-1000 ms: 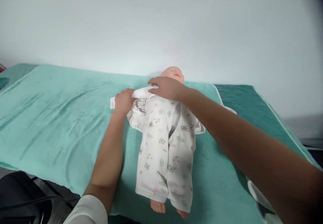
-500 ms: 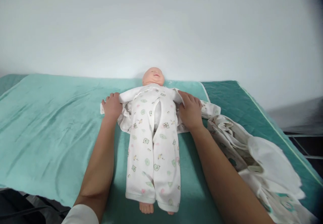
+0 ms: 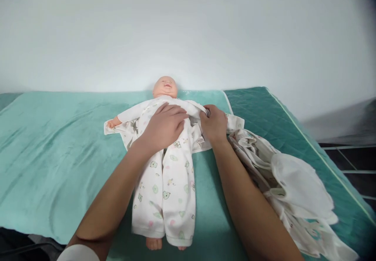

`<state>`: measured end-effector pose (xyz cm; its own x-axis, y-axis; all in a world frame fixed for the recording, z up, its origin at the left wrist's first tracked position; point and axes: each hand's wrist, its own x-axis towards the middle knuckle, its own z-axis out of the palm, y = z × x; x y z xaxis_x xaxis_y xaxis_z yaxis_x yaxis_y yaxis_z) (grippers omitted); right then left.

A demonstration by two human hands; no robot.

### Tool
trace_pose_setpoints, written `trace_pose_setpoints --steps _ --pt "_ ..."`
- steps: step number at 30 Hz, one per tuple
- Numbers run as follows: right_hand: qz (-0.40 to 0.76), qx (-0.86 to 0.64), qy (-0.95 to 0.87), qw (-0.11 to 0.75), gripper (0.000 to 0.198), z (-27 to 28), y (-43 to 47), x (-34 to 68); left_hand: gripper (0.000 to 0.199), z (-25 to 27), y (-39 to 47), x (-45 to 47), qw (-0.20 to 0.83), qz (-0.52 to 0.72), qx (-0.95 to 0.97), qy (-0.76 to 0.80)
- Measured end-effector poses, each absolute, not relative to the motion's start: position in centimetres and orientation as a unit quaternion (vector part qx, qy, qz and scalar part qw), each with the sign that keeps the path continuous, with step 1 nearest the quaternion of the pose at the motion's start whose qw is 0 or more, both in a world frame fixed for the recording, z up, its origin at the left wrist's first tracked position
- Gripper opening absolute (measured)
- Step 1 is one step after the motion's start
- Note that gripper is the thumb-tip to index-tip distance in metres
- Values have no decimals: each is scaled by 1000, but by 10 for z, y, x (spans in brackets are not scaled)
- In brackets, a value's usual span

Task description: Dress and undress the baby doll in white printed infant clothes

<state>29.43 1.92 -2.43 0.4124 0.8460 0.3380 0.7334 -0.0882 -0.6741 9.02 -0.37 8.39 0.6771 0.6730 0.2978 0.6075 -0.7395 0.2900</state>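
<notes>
The doll (image 3: 174,157) lies lengthwise beneath the flat, open left hand (image 3: 166,125) – its sleeve (image 3: 194,107) runs sideways to the right hand (image 3: 215,123), grip clamped on its end.

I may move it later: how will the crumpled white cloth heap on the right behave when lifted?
The cloth heap will likely sag floppily, since it lies in soft folds. It seems unlikely to roll, slumped on the dark green cover. Its overlapping layers might trail apart.

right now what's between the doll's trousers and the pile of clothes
In the head view: the right forearm and a strip of green towel, between the trousers and the pile.
</notes>
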Motion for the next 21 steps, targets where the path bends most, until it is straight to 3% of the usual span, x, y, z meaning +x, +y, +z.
trace_pose_setpoints --steps 6,13,21 --pt "83 -756 -514 396 25 -21 20 298 30 96 37 165 15 -88 917 389" --pt "111 -763 -521 366 17 -14 22 300 33 70 69 206 -15 -160 905 393" --pt "141 -808 -464 334 20 -5 18 309 55 88 83 183 -47 -200 878 431"
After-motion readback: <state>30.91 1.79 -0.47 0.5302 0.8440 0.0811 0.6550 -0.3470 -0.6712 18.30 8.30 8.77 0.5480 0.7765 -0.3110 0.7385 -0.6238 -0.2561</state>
